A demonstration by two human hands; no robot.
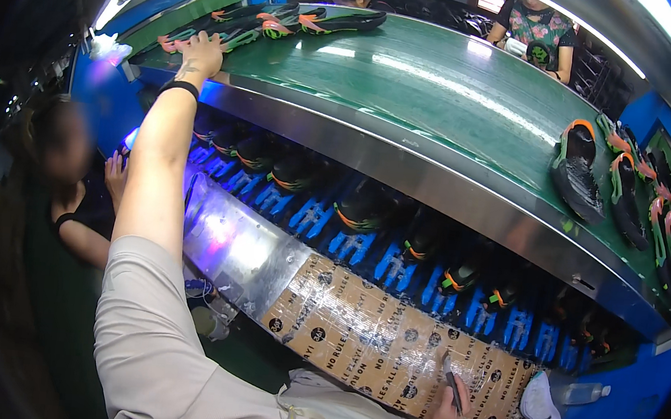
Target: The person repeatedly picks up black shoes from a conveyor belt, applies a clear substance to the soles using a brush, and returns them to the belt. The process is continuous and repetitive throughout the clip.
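Observation:
My left arm stretches to the far left, and my left hand (202, 54) is closed on the edge of a shoe sole (239, 40) lying on the green conveyor belt (413, 76). This sole is green, pink and black. More black, orange and green soles (345, 22) lie just right of that hand. Low at the right, my right hand (448, 405) is closed around a slim dark-handled tool (450, 374) with a paler tip, too small to name surely. It is above a ledge covered with printed brown cardboard (357, 325).
Under the belt, blue holders (348, 245) carry a row of dark shoes (364, 206). More soles (585, 173) lie at the belt's right end. A white rounded object (540, 405) and a clear bottle (584, 393) are right of the cardboard. One person sits left, another works across the belt.

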